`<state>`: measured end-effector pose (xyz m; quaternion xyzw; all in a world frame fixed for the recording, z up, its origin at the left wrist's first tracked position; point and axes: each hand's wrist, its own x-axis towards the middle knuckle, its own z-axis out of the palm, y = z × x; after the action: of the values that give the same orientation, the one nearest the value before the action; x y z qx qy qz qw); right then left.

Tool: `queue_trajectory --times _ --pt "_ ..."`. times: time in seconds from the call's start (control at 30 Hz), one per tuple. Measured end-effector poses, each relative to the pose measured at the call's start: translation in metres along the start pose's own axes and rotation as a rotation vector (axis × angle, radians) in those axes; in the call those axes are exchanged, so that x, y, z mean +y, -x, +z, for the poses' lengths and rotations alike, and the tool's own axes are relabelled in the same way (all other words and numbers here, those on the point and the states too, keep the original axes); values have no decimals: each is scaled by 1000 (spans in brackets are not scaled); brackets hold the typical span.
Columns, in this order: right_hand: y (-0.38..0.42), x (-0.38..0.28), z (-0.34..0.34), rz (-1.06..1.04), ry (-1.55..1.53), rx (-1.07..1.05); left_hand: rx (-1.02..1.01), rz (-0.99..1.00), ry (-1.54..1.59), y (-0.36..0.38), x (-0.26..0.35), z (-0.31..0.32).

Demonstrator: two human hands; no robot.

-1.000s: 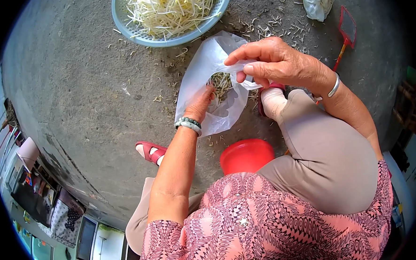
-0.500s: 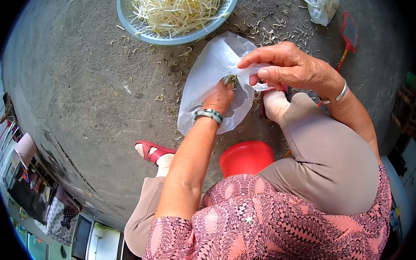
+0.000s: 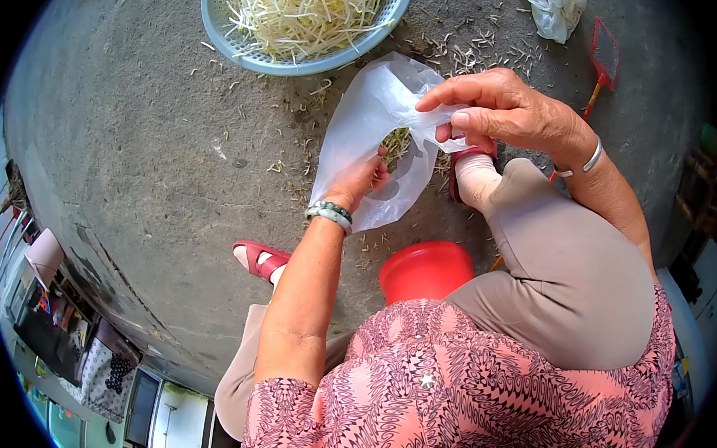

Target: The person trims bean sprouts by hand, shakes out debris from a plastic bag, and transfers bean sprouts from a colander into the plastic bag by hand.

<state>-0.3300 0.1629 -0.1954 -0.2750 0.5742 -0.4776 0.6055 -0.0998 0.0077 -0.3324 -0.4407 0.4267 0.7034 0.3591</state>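
A white translucent plastic bag (image 3: 361,114) lies spread on the concrete floor between my feet, its mouth turned toward me. Thin sprout scraps (image 3: 396,144) show inside the opening. My right hand (image 3: 490,113), with a silver bangle at the wrist, pinches the gathered far-right rim between thumb and fingers. On the near-left side of the mouth, my left hand (image 3: 360,179) has its fingers curled at the rim, and they appear closed on the film; part of the hand is veiled by it. A beaded bracelet circles that wrist.
Bean sprouts (image 3: 307,16) fill a light-blue colander (image 3: 318,66) ahead. Loose scraps (image 3: 479,51) litter the floor. A red plastic stool or tub (image 3: 426,271) sits beneath me, a fly swatter (image 3: 605,61) and another crumpled bag (image 3: 554,7) lie at right.
My left hand has drawn back left and toward me from the scraps inside the bag to its near rim, uncovering more of the scraps. My right hand keeps its hold.
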Motion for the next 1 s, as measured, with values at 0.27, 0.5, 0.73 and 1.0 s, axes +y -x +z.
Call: queue_trajectory --times 0.27,0.5,0.73,1.0 --pt "-4 -8 1 49 -12 -47 194 351 -269 -12 10 17" --pt "-17 -5 7 -84 -121 78 301 439 200 -2 34 -8" --pt "-26 -23 6 -167 -293 84 410 378 127 -6 54 -10" --pt "-28 -37 3 -253 -342 39 565 654 -532 -20 78 20"
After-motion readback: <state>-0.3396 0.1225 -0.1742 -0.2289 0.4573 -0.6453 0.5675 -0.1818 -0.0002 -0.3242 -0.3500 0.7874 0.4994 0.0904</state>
